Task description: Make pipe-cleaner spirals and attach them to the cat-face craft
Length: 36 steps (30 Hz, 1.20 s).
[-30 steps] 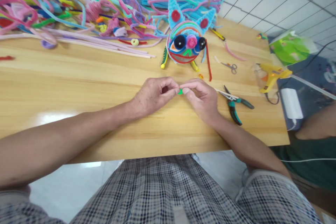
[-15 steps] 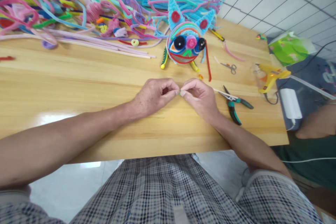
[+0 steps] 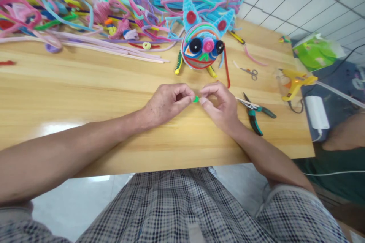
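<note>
A small bright green piece of fuzzy pipe cleaner (image 3: 196,99) is pinched between the thumb and forefinger of my left hand (image 3: 168,103). Just right of it is my right hand (image 3: 221,106), its thumb tip by the piece's right end and its forefinger slightly raised off the thumb. Whether that thumb touches the piece I cannot tell. Both hands are held over the wooden table (image 3: 159,144). Beyond them stands a round animal figure (image 3: 199,47) covered in coloured pipe cleaners, with blue ears, black eyes, a pink nose and yellow-tipped legs.
Loose pipe cleaners (image 3: 94,15) heap along the back left. Right of my hands lie pliers (image 3: 252,115), small scissors (image 3: 252,73) and a red pipe cleaner (image 3: 227,70). A yellow glue gun (image 3: 296,82) and white box (image 3: 317,112) are at the right, near another person's arm (image 3: 346,131).
My right hand has shifted slightly right and its fingertips have parted a little. More of the green piece shows between the hands. My left hand has barely moved.
</note>
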{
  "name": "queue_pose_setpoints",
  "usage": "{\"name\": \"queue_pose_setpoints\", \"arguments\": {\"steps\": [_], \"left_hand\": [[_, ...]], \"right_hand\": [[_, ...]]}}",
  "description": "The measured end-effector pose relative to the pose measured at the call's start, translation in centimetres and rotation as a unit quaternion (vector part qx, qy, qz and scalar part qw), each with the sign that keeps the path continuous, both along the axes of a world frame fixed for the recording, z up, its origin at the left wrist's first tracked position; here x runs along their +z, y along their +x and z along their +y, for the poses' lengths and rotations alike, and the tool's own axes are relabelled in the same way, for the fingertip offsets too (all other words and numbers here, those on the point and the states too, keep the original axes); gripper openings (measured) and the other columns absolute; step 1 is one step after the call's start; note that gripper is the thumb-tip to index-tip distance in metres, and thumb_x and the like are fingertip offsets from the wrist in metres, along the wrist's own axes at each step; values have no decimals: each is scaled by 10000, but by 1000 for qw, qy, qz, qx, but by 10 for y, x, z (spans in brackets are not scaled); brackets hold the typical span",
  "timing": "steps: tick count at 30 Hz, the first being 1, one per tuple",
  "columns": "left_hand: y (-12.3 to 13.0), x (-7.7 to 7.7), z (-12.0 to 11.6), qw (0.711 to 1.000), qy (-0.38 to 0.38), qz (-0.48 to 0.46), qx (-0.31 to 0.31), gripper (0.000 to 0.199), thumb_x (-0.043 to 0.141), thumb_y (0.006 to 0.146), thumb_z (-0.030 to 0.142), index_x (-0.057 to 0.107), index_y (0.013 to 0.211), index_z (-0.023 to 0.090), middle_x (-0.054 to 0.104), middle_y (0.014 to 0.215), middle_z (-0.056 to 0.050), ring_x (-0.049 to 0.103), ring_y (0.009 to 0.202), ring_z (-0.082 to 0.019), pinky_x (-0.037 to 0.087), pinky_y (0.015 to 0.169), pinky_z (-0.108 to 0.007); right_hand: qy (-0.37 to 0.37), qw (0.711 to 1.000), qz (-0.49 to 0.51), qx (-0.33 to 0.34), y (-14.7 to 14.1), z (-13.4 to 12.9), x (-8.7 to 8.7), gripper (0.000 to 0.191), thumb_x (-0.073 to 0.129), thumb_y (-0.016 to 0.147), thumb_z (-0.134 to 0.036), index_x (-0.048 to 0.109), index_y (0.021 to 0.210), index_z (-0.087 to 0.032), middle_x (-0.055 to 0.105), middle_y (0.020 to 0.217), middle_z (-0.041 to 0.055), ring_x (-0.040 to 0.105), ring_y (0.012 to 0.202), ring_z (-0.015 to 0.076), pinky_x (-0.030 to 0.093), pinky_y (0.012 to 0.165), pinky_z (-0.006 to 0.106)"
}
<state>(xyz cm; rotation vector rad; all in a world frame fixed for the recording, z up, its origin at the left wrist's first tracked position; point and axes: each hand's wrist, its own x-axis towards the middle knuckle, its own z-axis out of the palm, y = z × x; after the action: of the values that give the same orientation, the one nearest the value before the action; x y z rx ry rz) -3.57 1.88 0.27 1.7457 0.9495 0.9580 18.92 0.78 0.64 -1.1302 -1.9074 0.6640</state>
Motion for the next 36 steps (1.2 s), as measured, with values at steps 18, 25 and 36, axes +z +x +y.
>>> {"name": "queue_pose_setpoints", "arguments": {"steps": [18, 25, 36], "left_hand": [[0, -2, 0, 1000, 7, -2, 2, 158, 663, 958, 258, 745, 860, 165, 713, 729, -2, 573, 649, -119, 449, 623, -240], [0, 1, 1, 999, -30, -23, 8, 171, 678, 952, 281, 760, 865, 159, 758, 777, -17, 608, 679, -124, 472, 651, -245], [0, 2, 5, 993, -86, -79, 21, 189, 735, 931, 336, 769, 879, 157, 754, 773, -21, 618, 689, -127, 478, 657, -245]], "right_hand": [[-101, 994, 36, 21, -3, -2, -1, 162, 736, 982, -354, 697, 1091, -241, 782, 1031, 28, 730, 931, 187, 595, 884, 366], [24, 999, -31, 2, -7, -4, 0, 61, 716, 961, -237, 686, 1012, -251, 765, 937, 18, 719, 853, 186, 598, 833, 365], [-93, 995, 40, -14, -10, -2, 0, 150, 785, 946, -343, 680, 974, -239, 756, 904, 0, 701, 830, 170, 588, 830, 351]]}}
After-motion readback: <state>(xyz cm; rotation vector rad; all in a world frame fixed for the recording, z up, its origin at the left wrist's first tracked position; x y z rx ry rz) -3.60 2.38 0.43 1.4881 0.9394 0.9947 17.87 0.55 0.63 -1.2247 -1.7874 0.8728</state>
